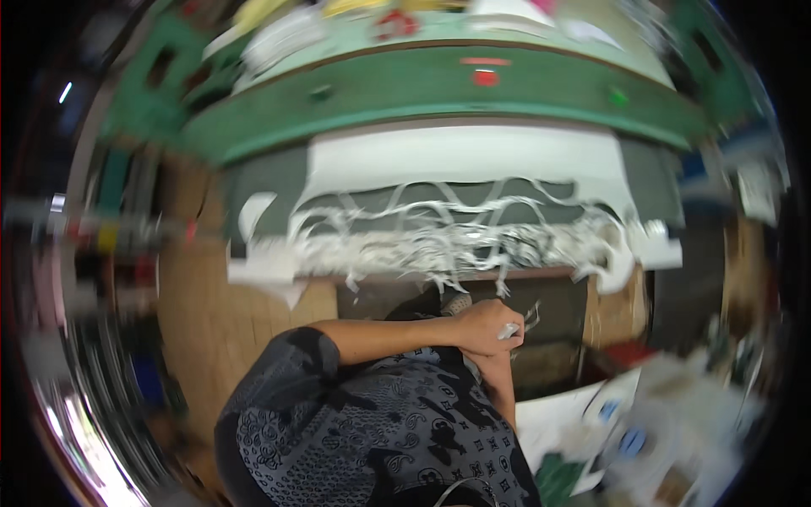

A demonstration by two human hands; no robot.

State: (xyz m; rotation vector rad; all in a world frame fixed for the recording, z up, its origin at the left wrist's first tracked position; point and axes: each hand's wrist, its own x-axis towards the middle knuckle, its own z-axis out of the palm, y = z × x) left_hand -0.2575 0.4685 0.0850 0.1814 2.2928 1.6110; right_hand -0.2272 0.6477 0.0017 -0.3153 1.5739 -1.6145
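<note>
My left forearm reaches across my body from the left. My left hand (488, 328) is closed in a fist, and a small whitish piece (508, 331) shows at its finger side; its kind is too blurred to make out. My right hand (493, 365) lies just below the left one, at or near its wrist. The left hand covers most of it, and its fingers are hidden. Ahead of both hands, a tangled heap of cut white strips (448, 247) lies along the near edge of the machine's dark bed, with some ends hanging over. Behind them lies a large white sheet (465, 152).
A green machine beam (405, 89) spans the far side, with papers and a red item (395, 25) on the ledge above. Wooden boards (203, 313) lie at the left. A brown carton piece (615, 317) and a table with plastic-wrapped rolls (635, 441) are at the right.
</note>
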